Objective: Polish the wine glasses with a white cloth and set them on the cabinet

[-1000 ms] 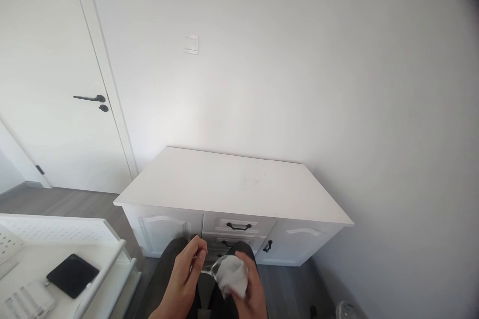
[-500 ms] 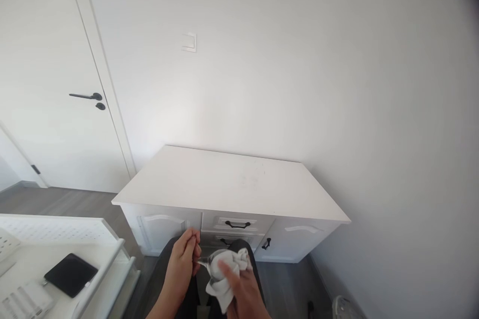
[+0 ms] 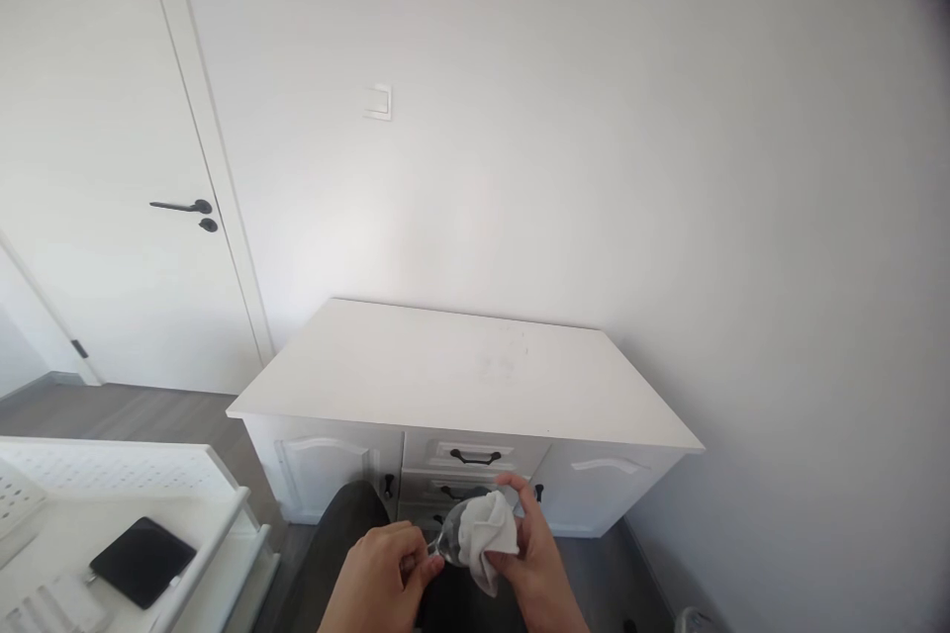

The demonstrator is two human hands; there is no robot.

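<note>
Glass goblet (image 3: 449,543) between the hands (image 3: 386,569) (image 3: 535,559) — white cloth (image 3: 487,532) over its bowl

Cabinet (image 3: 437,366), left hand (image 3: 382,574) before it gripping clear glass (image 3: 449,542), right hand (image 3: 535,559) holding cloth (image 3: 488,532) against glass, door (image 3: 96,148) left of cabinet

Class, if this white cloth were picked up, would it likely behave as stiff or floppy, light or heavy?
The white cloth is probably floppy: it bunches in soft folds against the clear glass. It is likely light too, since its loose end beside the right hand looks thin.
</note>
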